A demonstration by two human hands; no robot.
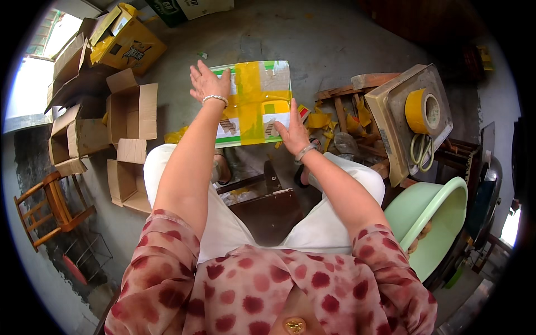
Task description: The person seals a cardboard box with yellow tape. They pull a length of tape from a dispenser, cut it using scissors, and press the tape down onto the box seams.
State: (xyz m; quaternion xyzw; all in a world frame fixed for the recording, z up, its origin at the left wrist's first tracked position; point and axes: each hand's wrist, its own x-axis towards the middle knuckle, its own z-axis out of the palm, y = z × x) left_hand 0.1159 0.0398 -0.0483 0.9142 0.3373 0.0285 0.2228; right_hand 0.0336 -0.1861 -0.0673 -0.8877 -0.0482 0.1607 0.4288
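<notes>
In front of my knees is a flat cardboard box (pixel 250 90), white and green, with wide yellow packing tape crossing its upper face. My left hand (pixel 210 83) is at the far left of the box, its thumb over the edge and its fingers spread outward. At the near right corner, my right hand (pixel 295 136) grips the box, thumb on the face and fingers along the side. The underside of the box is hidden, so what supports it cannot be seen.
Open cardboard boxes (pixel 132 111) stand at the left, near a wooden chair (pixel 58 205). A yellow tape roll (pixel 415 112) and scissors (pixel 422 154) lie on a tray-like surface (pixel 387 125) at the right. Below stands a green basin (pixel 412 209). Yellow tape scraps (pixel 320 120) litter the floor.
</notes>
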